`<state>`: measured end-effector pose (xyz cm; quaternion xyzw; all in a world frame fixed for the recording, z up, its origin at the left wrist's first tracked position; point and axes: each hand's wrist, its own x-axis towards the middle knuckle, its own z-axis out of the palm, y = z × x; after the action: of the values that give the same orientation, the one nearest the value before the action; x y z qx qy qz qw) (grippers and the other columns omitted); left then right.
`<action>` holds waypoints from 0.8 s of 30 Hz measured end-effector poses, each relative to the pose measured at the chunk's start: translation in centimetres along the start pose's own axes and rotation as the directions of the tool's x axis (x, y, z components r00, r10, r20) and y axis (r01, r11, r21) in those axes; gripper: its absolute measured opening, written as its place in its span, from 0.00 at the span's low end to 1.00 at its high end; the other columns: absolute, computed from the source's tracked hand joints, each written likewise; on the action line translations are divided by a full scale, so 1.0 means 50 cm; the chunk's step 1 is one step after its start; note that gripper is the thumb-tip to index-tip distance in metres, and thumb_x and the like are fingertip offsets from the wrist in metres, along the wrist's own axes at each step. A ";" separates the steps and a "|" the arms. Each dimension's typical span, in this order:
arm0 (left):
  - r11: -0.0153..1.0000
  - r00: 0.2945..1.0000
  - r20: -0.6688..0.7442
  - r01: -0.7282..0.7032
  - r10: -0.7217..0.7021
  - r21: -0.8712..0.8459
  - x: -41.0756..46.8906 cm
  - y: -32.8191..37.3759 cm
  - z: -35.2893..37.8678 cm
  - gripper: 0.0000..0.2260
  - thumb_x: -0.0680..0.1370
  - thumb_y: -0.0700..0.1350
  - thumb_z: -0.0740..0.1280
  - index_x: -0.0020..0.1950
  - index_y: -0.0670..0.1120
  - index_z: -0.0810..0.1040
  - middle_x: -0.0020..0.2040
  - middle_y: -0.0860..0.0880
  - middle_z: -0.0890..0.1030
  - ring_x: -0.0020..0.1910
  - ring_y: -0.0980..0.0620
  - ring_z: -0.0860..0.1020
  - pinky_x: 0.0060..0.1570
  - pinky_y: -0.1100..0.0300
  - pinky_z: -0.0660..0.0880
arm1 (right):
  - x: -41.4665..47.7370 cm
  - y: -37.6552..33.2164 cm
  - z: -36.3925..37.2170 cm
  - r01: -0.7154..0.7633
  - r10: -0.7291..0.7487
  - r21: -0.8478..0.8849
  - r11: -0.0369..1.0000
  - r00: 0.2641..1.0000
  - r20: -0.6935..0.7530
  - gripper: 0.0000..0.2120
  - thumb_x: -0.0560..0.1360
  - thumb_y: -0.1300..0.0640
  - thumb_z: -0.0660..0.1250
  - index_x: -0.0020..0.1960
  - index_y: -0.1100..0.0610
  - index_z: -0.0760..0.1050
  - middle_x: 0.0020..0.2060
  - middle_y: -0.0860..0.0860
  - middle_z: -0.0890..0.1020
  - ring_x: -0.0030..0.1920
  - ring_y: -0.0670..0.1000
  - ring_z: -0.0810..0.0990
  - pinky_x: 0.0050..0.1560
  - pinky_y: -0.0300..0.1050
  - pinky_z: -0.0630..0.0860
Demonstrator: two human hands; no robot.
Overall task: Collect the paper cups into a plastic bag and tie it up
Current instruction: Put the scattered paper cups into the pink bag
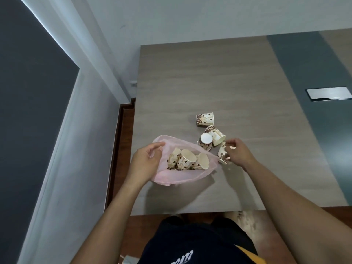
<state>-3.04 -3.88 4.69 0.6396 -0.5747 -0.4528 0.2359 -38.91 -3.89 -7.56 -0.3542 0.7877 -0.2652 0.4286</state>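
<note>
The pink plastic bag (171,178) sits on the near left part of the table (209,82), mouth up. The left hand (146,161) pinches the bag's left rim, fingers curled round the film, holding it open. Several bagged cups (187,161) lie tumbled together inside. The right hand (240,153) grips one paper cup (222,154) just at the bag's right edge, fingers wrapped about its side. Three loose cups (205,141) wait on the table just beyond, one upside down and two on their sides.

These cups look light and thin-walled, easy to crush, so a gentle hold round the body or a pinch at the rolled rim should do. The bag is soft, limp film with no shape of its own. I'd guess it sags shut unless someone holds the rim, and for tying, the loose top edges are the place to gather.
</note>
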 end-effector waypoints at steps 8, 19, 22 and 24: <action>1.000 0.999 0.035 0.013 -0.013 0.011 -0.029 0.005 0.010 0.14 0.88 0.48 0.68 0.73 0.55 0.86 0.73 0.60 0.84 0.74 0.63 0.78 0.75 0.61 0.72 | 0.027 0.099 0.002 -0.043 0.042 -0.347 0.937 0.999 -0.011 0.35 0.77 0.59 0.79 0.80 0.61 0.68 0.75 0.66 0.67 0.65 0.70 0.80 0.71 0.55 0.74; 0.998 0.997 0.027 0.066 -0.066 -0.012 -0.058 -0.003 0.033 0.14 0.89 0.46 0.68 0.72 0.54 0.86 0.71 0.63 0.84 0.73 0.68 0.78 0.77 0.62 0.71 | 0.056 0.122 0.007 0.145 -0.127 -0.469 0.871 0.989 0.070 0.44 0.73 0.61 0.81 0.82 0.53 0.63 0.80 0.59 0.61 0.66 0.70 0.81 0.66 0.65 0.80; 0.998 0.998 0.027 0.060 -0.059 -0.036 -0.062 0.005 0.043 0.13 0.89 0.45 0.68 0.71 0.54 0.87 0.67 0.71 0.83 0.68 0.76 0.77 0.72 0.72 0.71 | 0.051 0.126 0.009 0.125 -0.121 -0.474 0.872 0.992 0.038 0.42 0.71 0.64 0.82 0.79 0.59 0.64 0.74 0.64 0.64 0.59 0.74 0.83 0.63 0.66 0.81; 0.997 0.998 0.027 0.065 -0.063 -0.045 -0.066 0.008 0.046 0.13 0.89 0.46 0.67 0.71 0.55 0.87 0.66 0.73 0.83 0.67 0.78 0.76 0.67 0.76 0.71 | 0.045 0.127 0.012 0.116 -0.118 -0.470 0.875 0.993 0.025 0.39 0.70 0.63 0.84 0.73 0.62 0.66 0.71 0.65 0.66 0.57 0.74 0.83 0.60 0.65 0.82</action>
<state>-4.97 -0.36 4.91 0.6464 -0.5464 -0.4811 0.2285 -41.35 -1.85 -13.52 -0.4939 0.8067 -0.0922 0.3113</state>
